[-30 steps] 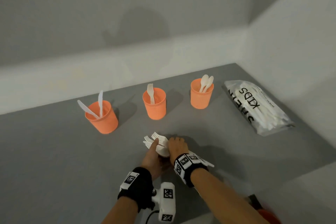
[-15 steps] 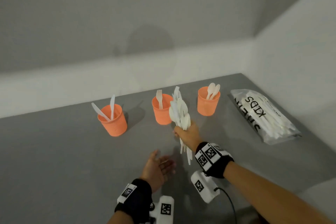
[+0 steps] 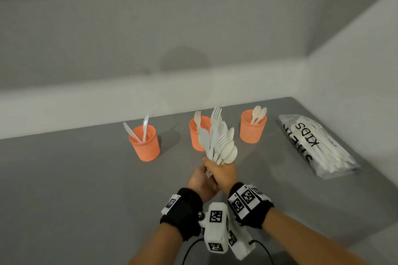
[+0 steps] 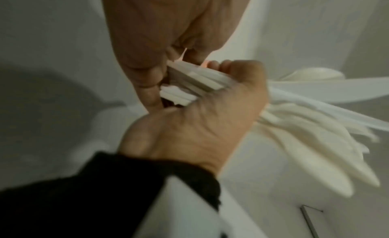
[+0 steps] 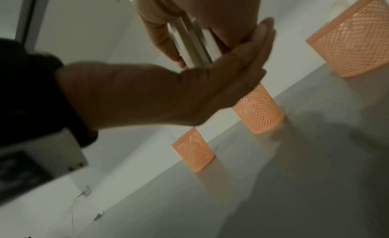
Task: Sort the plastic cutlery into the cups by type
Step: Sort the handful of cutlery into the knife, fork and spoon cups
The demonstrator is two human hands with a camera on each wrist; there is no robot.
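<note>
My right hand [image 3: 221, 173] grips a bundle of white plastic cutlery [image 3: 221, 144] by the handles, heads up, above the grey table in front of the middle cup. My left hand [image 3: 199, 180] lies flat against the handle ends [image 5: 193, 41] from below, fingers straight [image 5: 261, 41]. The left wrist view shows the right hand [image 4: 200, 125] wrapped round the bundle [image 4: 294, 133]. Three orange mesh cups stand in a row: the left cup [image 3: 144, 143] holds two knives, the middle cup [image 3: 197, 133] a fork, the right cup [image 3: 253, 126] two spoons.
A clear plastic bag [image 3: 316, 146] of more white cutlery lies at the right of the table [image 3: 64, 178], near the side wall. A white wall runs just behind the cups. Bare grey tabletop stretches to the left.
The right hand lifted the bundle off the table and stood it upright. The left hand, open and apart half a second ago, has risen to the bundle's handle ends.
</note>
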